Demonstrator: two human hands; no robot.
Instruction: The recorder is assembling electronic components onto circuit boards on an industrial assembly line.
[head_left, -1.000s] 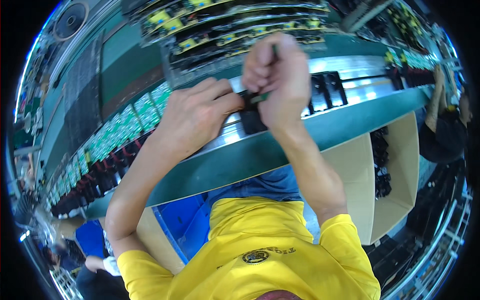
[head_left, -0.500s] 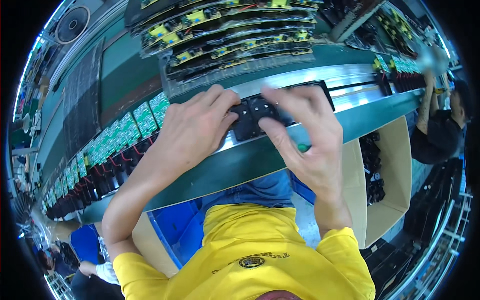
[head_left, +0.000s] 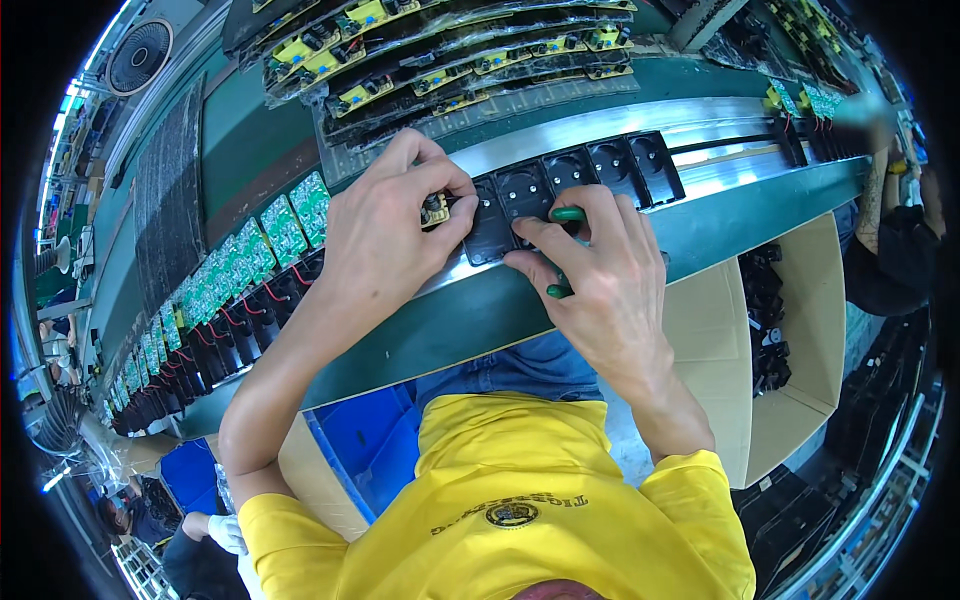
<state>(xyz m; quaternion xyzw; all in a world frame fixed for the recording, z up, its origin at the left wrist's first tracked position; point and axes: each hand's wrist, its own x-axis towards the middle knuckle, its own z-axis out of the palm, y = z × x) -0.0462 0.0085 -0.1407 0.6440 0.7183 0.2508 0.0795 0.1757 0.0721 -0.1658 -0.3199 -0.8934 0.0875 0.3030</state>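
Note:
My left hand (head_left: 395, 215) is closed in a pinch at the left end of a row of black plastic casings (head_left: 490, 235). Between its thumb and fingers shows part of a small circuit board (head_left: 434, 210) with a yellow part on it. My right hand (head_left: 605, 260) is closed around green-handled pliers (head_left: 568, 214); their jaws are hidden by the fingers. Its index finger and thumb reach to the edge of the leftmost casings. The other casings lie side by side on a shiny metal rail (head_left: 715, 145).
A long row of green circuit boards (head_left: 285, 230) with red wires and black casings runs along the left. Stacked trays of yellow-based boards (head_left: 450, 75) stand at the back. A cardboard box (head_left: 800, 400) holding black parts is at right, near a co-worker's arm (head_left: 872, 205).
My right hand has lowered slightly, uncovering more casings and the green handles. My left hand has lifted a little, and a board part now shows in it. The view has shifted somewhat.

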